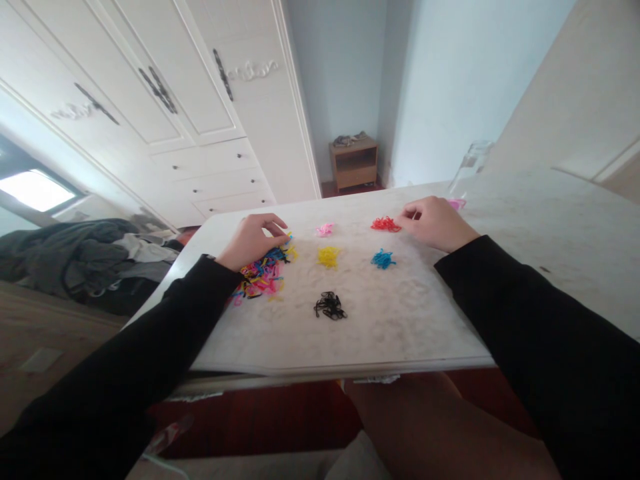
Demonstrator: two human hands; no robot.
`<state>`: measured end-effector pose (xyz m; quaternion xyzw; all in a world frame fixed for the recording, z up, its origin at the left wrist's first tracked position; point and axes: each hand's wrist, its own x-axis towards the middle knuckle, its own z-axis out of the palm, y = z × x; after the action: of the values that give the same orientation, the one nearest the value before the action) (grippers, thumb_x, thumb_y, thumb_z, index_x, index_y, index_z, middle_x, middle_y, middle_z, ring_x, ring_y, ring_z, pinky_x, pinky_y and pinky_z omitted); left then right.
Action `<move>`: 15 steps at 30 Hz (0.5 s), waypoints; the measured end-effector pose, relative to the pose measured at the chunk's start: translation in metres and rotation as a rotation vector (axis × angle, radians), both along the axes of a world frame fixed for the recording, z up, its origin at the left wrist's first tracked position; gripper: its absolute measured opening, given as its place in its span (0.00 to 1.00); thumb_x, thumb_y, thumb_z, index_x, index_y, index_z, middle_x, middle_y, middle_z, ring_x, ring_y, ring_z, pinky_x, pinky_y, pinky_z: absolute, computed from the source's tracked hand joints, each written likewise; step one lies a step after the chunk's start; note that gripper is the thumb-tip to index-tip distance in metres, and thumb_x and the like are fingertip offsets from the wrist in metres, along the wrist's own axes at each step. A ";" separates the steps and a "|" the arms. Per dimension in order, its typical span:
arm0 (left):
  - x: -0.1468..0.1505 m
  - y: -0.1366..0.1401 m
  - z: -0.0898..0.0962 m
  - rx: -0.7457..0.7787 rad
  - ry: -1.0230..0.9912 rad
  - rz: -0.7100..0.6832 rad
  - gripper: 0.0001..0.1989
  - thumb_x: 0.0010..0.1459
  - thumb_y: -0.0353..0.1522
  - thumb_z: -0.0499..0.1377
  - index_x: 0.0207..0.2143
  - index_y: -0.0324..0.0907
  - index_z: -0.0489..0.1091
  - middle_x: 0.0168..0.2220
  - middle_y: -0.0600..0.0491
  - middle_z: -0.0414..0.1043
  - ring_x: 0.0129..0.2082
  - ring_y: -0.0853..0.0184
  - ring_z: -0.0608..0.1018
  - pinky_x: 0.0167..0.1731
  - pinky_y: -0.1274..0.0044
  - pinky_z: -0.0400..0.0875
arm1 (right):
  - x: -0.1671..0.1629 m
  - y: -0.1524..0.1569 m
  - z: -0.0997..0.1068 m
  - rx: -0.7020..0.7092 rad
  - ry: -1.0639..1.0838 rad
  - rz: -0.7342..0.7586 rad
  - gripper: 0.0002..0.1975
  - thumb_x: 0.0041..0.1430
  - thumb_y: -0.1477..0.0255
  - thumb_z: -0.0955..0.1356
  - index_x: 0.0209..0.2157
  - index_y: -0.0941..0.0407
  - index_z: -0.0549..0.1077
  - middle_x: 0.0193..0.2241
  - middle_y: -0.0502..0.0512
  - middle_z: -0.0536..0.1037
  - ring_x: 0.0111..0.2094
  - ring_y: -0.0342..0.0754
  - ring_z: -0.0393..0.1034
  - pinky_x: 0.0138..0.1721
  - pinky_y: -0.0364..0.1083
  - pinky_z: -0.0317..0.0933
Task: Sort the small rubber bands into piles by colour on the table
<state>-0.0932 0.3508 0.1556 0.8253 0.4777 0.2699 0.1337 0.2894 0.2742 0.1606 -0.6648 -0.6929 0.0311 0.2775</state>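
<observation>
My left hand point(253, 240) is over the upper edge of a mixed pile of small rubber bands point(260, 277) in pink, yellow, blue and black. Its thumb and a curved finger are a little apart, with a bit of blue by the thumb tip. At the right, my right hand point(434, 223) has its fingertips pinched together, touching or very near a red heap of bands point(385, 225); whatever is between them is hidden. Sorted heaps lie between the hands: pink bands point(325, 229), yellow bands point(329, 257), blue bands point(383, 259) and black bands point(330, 306).
A clear glass jar point(473, 163) stands on the white table point(400, 327) behind my right hand, near a pink object point(457, 203). Dark clothes point(85, 260) are heaped left of the table. Beyond are a white wardrobe point(200, 93) and a small wooden cabinet point(354, 167).
</observation>
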 end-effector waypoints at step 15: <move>0.004 -0.001 0.004 0.056 -0.005 -0.025 0.12 0.53 0.35 0.66 0.41 0.42 0.77 0.31 0.53 0.81 0.33 0.65 0.80 0.38 0.74 0.72 | -0.001 0.001 -0.002 -0.008 -0.001 0.023 0.10 0.53 0.70 0.67 0.22 0.55 0.78 0.22 0.56 0.80 0.27 0.51 0.73 0.31 0.48 0.58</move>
<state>-0.0894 0.3502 0.1600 0.8339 0.4593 0.2834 0.1153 0.2886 0.2748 0.1585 -0.6578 -0.7005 0.0368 0.2743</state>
